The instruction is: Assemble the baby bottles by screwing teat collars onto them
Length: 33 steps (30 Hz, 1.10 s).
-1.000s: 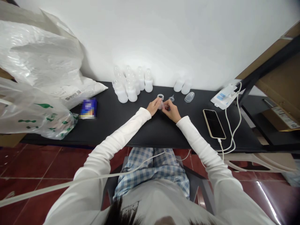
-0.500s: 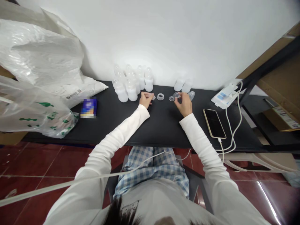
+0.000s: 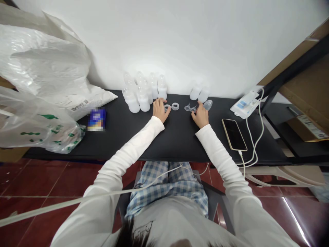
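My left hand [image 3: 159, 110] rests on the black tabletop with thumb and fingers apart around a translucent bottle collar ring [image 3: 167, 107], the thumb touching its near edge. A second collar ring [image 3: 175, 106] lies just to the right. My right hand [image 3: 201, 116] is open, its thumb close to a clear bottle nipple [image 3: 193, 109]. Another clear nipple [image 3: 187, 108] lies to its left. Beyond the right fingers a clear domed cap [image 3: 208, 105] lies on its side. The right palm and some fingertips are hidden.
Several white baby bottles [image 3: 132, 104] with clear domed caps stand at the back left. Two white bottles [image 3: 195, 93] stand at the back right. A charging phone [image 3: 234, 134], white cables and a power strip [image 3: 245, 104] lie right. Plastic bags [image 3: 48, 120] and a blue packet [image 3: 97, 119] are left.
The collar ring pinched in my left hand now lies flat on the table, with the fingers spread. My right hand has lowered, and the nipple it held now lies by the thumb.
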Motion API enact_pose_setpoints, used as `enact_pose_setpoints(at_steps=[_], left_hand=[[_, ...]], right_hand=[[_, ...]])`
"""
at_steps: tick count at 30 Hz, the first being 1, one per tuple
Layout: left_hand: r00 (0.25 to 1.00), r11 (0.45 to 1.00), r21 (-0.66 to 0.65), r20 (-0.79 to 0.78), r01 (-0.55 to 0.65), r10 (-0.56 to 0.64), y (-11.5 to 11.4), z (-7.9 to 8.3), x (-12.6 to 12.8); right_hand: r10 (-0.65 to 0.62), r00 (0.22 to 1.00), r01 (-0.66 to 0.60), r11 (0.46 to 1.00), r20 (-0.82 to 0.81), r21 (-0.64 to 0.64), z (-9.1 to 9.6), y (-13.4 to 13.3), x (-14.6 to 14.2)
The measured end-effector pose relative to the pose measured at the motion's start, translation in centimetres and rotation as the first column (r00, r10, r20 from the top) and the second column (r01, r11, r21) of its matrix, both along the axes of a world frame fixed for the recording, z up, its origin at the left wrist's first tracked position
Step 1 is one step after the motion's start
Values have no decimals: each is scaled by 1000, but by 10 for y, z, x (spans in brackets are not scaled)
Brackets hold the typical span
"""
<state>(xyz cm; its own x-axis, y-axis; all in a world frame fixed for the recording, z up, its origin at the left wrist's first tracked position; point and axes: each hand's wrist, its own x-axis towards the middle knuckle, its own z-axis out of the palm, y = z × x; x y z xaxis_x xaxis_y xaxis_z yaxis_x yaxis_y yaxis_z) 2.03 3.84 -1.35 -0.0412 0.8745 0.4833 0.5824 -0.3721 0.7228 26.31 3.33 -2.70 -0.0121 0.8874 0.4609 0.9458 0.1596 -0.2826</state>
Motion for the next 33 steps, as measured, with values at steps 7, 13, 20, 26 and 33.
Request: enact_pose_setpoints(at_steps=[7, 13, 20, 26, 33], left_hand=[[908, 896, 147, 54, -419, 416, -8, 38, -33], [855, 851, 88, 24, -518, 518, 0, 33, -49], [873, 872, 33, 29, -488, 487, 0, 33, -46], [903, 903, 53, 80, -426, 422, -3, 22, -36], [991, 896, 444, -123, 3, 57, 16, -11, -36]], right_hand=[[-48, 992, 62, 991, -114, 118, 4, 1, 3], [-20, 989, 40, 989, -144, 141, 14, -5, -5], [4, 991, 16, 989, -134, 150, 19, -12, -14], [10, 992, 10, 988, -126, 153, 22, -14, -15], [187, 951, -125, 961, -247, 246, 20, -21, -25]])
